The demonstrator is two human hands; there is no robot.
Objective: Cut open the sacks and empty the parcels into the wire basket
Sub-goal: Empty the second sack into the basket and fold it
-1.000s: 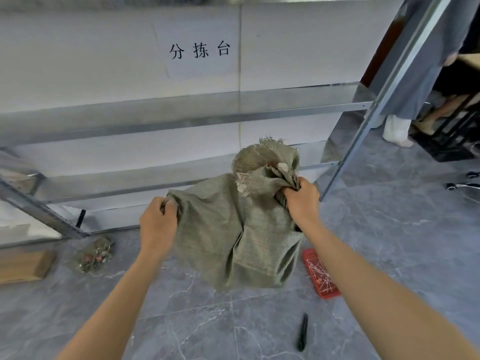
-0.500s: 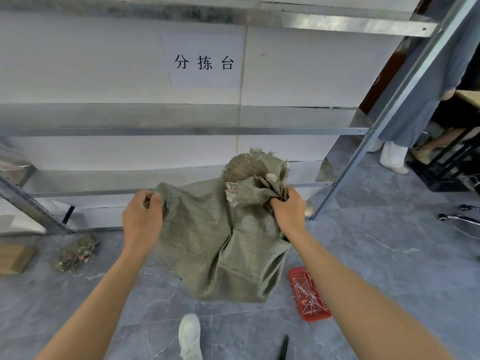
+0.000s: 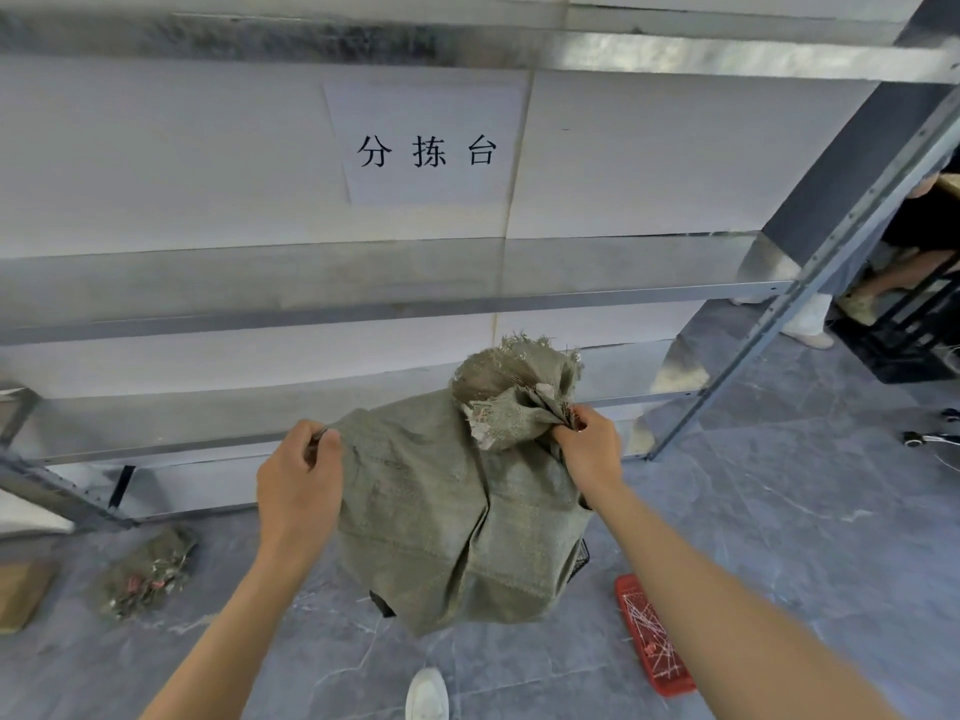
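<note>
- At the centre of the frame, I hold a grey-green woven sack [image 3: 457, 511] in the air in front of the galvanised metal shelving [image 3: 208, 324]. Its cloth is coarse, creased in long vertical folds, and sags to a blunt bottom.
- My left hand [image 3: 298, 485] pinches the sack's upper left corner, fingers curled over the edge.
- My right hand [image 3: 589, 449] grips the bunched neck at the upper right, where the frayed, ragged mouth flares above my fist.
- At the lower right, a shallow red plastic tray [image 3: 626, 589] of thin pale strips lies on the grey marbled floor tiles [image 3: 779, 511].
- At the lower left lies a crumpled wad [image 3: 148, 571] of similar weave, near a brown cardboard box [image 3: 21, 595] at the frame's edge.
- At the top centre, a white paper sheet [image 3: 426, 148] with black characters is stuck to the white wall.
</note>
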